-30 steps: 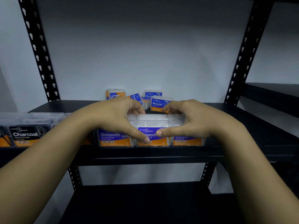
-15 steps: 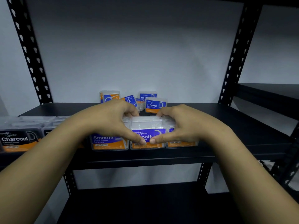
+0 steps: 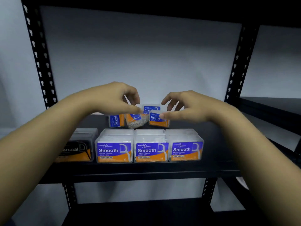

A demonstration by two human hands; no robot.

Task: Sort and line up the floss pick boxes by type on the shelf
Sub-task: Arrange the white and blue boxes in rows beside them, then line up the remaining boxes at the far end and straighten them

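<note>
Hands hover over the loose Round boxes at the back of the shelf [image 3: 146, 170]: the left hand [image 3: 112, 99] and the right hand [image 3: 187, 106] both have fingers spread and loosely curved, gripping nothing, thumbs nearly touching above the front Round box [image 3: 158, 119]. Beside it one Round box [image 3: 116, 120] stands on its side, another [image 3: 134, 119] lies tilted. To do this well, take one box per hand, turn labels forward, and set them upright right of the Smooth row. Half a second ago both hands squared the middle Smooth box [image 3: 150, 150]; now three Smooth boxes stand flush beside the Charcoal box [image 3: 76, 149].
</note>
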